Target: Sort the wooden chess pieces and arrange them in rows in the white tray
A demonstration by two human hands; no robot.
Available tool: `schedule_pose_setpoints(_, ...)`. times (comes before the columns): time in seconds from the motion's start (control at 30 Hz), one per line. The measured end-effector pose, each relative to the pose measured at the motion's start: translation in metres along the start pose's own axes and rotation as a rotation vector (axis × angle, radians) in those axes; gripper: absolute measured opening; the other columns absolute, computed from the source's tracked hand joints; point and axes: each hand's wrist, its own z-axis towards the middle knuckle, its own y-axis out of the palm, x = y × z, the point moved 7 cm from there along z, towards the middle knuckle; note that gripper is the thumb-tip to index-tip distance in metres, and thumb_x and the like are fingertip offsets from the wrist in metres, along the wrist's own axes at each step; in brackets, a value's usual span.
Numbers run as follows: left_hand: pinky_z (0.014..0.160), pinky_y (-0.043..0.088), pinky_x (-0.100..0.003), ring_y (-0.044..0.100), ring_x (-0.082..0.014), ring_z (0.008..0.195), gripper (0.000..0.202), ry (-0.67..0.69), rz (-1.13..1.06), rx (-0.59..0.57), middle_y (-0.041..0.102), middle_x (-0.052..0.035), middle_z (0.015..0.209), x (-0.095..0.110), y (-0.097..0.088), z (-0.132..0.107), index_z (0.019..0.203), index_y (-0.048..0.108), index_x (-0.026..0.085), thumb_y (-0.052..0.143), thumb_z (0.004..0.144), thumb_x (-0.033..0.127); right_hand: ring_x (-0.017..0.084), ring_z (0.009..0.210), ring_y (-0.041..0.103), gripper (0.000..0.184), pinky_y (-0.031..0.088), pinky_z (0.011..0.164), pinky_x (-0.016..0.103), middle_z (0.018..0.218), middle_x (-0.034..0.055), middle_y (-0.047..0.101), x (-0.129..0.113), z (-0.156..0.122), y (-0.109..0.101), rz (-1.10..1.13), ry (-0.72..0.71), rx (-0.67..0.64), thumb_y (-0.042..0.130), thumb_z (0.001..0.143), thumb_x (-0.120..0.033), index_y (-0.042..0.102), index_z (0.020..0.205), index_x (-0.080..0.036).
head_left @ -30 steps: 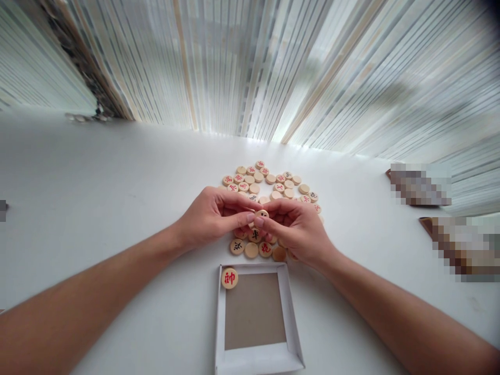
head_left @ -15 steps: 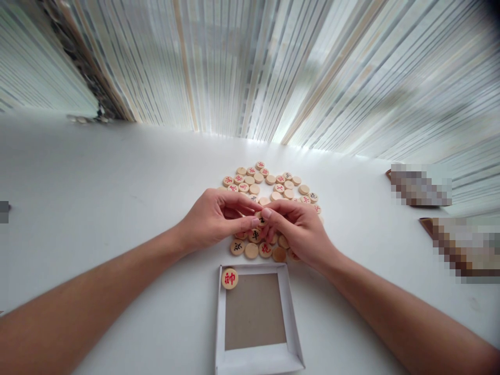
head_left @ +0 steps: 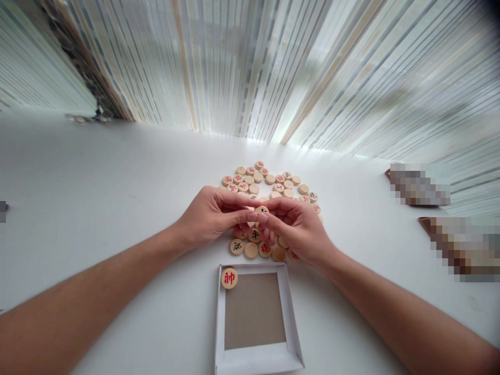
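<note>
Between thumbs and fingers, my left hand and my right hand together pinch one round wooden xiangqi piece. A dark character shows on its face, partly covered by my thumbs. Below and around my hands lie several more wooden pieces, some with red or black characters, some blank side up; my fingers hide part of the pile. Closer to me is a shallow white box with a grey-brown bottom. One piece with a red character rests in its far left corner.
The white table runs back to a striped string curtain. On the right lie two brown-edged items, largely blurred out. Small objects sit by the curtain at far left.
My thumbs have shifted on the held piece: the left thumb now meets the right one at its near edge. The piece appears slightly higher and turned. The box and pile stay put.
</note>
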Motion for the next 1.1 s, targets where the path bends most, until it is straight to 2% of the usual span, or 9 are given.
schedule_pose_setpoints(0.13,0.063,0.065,-0.024,0.077,-0.0182,0.069,0.033,0.013,0.04,-0.013,0.085,-0.0079,0.086,0.0003,0.0005,-0.0012,0.107,0.086,0.017,0.092,0.078,0.031,0.013,0.051,0.063,0.037,0.053,0.048,0.023,0.065,0.0007,0.073,0.0012,-0.0002,-0.0002,0.009,0.016,0.006,0.096,0.071,-0.046,0.075,0.085,-0.018)
schedule_pose_setpoints(0.33,0.076,0.067,-0.023,0.082,-0.0203,0.084,0.027,0.032,0.023,-0.047,0.086,-0.0077,0.096,0.0016,0.0038,-0.0026,0.106,0.086,0.018,0.089,0.08,0.02,0.015,0.051,0.066,0.034,0.055,0.05,0.025,0.063,0.0012,0.073,0.0001,-0.0019,0.0006,-0.025,-0.003,-0.025,0.093,0.076,-0.047,0.075,0.082,-0.019)
schedule_pose_setpoints(0.53,0.072,0.066,-0.021,0.081,-0.0179,0.077,0.023,0.016,-0.011,-0.016,0.085,-0.0057,0.086,0.0008,0.0028,-0.0027,0.099,0.087,0.018,0.092,0.077,0.02,0.016,0.053,0.067,0.035,0.057,0.05,0.025,0.067,0.0014,0.073,-0.0003,-0.0013,0.002,-0.018,0.01,-0.057,0.091,0.077,-0.051,0.077,0.082,-0.019)
schedule_pose_setpoints(0.7,0.061,0.062,-0.019,0.078,-0.0163,0.068,0.021,0.01,0.011,0.013,0.083,-0.007,0.08,-0.0014,0.0003,-0.0011,0.1,0.087,0.015,0.089,0.08,0.022,0.016,0.055,0.071,0.037,0.06,0.051,0.025,0.069,0.002,0.074,0.001,-0.0004,0.0039,0.014,0.027,-0.066,0.09,0.079,-0.052,0.075,0.085,-0.019)
schedule_pose_setpoints(0.87,0.062,0.064,-0.021,0.078,-0.017,0.069,0.025,0.001,0.016,0.0,0.084,-0.0085,0.083,-0.0032,-0.0001,-0.0009,0.106,0.086,0.015,0.086,0.081,0.02,0.014,0.059,0.07,0.039,0.06,0.055,0.024,0.073,0.0024,0.076,0.0052,0.0001,0.002,0.06,0.026,-0.033,0.097,0.07,-0.045,0.073,0.088,-0.019)
schedule_pose_setpoints(1.0,0.072,0.068,-0.027,0.082,-0.0214,0.079,0.03,0.006,0.039,-0.028,0.085,-0.0106,0.094,-0.0007,0.0013,-0.0019,0.109,0.085,0.015,0.087,0.079,0.018,0.014,0.058,0.068,0.043,0.058,0.054,0.024,0.071,0.0016,0.075,0.0077,0.0005,0.0005,0.047,0.037,-0.001,0.101,0.063,-0.043,0.072,0.085,-0.019)
schedule_pose_setpoints(1.1,0.076,0.069,-0.028,0.083,-0.0231,0.082,0.032,0.018,0.053,-0.042,0.085,-0.0108,0.095,0.0009,0.0015,-0.0024,0.11,0.085,0.014,0.088,0.078,0.018,0.015,0.057,0.068,0.045,0.058,0.052,0.025,0.068,0.0008,0.074,0.0082,0.0006,0.0007,0.044,0.04,0.004,0.102,0.061,-0.044,0.072,0.083,-0.02)
